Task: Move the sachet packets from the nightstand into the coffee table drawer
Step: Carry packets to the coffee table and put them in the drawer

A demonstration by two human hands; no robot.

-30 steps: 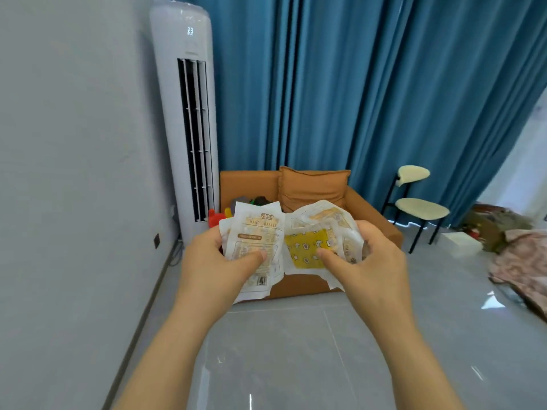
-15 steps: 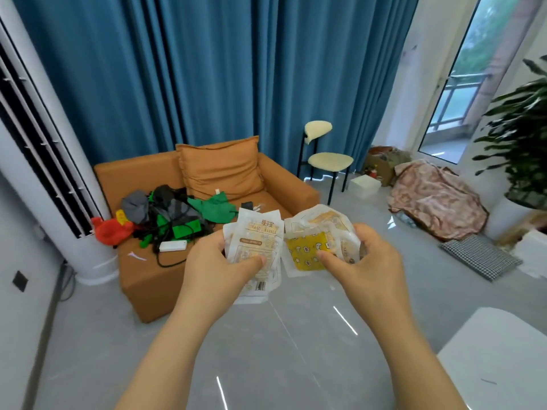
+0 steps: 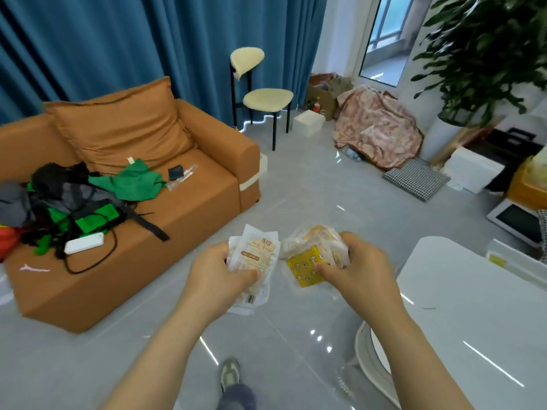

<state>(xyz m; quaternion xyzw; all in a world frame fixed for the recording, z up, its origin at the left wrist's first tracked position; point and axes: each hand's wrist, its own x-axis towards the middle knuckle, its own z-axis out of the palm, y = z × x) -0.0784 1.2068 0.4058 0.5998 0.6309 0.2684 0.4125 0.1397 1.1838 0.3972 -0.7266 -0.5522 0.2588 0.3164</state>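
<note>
The room is swinging past you as you turn right: the tall white air conditioner that was filling the left side a second ago is gone. The blue pleated curtain (image 3: 118, 39) is hanging in soft folds behind, and the glossy grey tiled floor (image 3: 296, 187) is throwing back streaks of light. The boxy orange sofa (image 3: 183, 208), smooth and leathery with a plump cushion, is sliding off to your left under its limp heap of clothes (image 3: 74, 199). At your lower right a white desk (image 3: 473, 306) with a smooth, rounded top is coming into view. That is probably the coffee table, which would mean you are in the carrying stage and nearing the drop-off, though no drawer is showing yet. Your left hand (image 3: 216, 279) is keeping its grip closed, thumb pressing across the front of a flat cream stack of sachets (image 3: 260, 253), crinkly film printed with tan lettering. Your right hand (image 3: 358, 270) is likewise gripping tight, fingers curling round a puffier bundle of sachets (image 3: 313, 247) with a yellow patterned packet (image 3: 303, 269) in front. Both lots are riding in the air in front of you, just beside each other, above the floor and short of the desk.
</note>
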